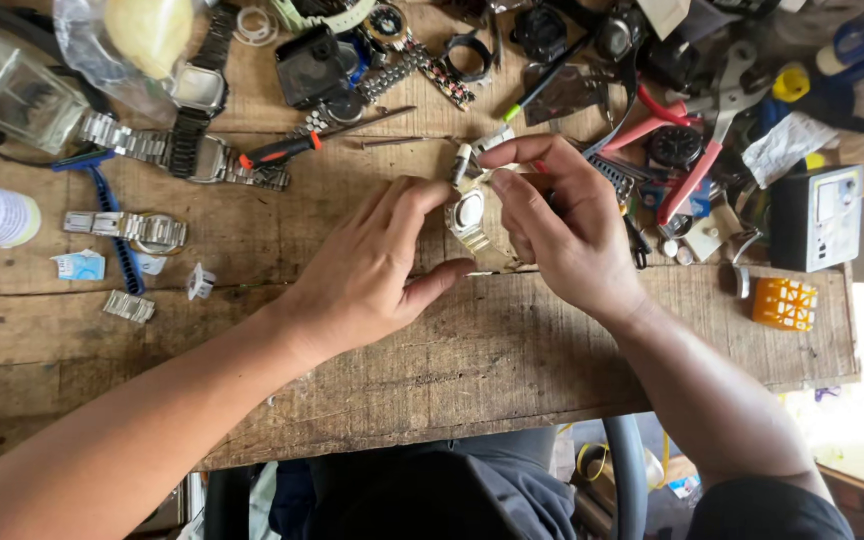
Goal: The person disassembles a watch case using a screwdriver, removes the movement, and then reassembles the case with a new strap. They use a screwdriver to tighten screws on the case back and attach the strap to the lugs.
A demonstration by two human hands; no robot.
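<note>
Both hands meet over a silver watch case (468,217) at the table (492,350)
Left hand (372,270) and right hand (562,225) both pinch it; red-handled screwdriver (282,150) beyond the left hand.

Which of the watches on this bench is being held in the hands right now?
The silver watch case at the centre, pinched between the left hand and right hand. The other watches lie untouched at upper left.
</note>
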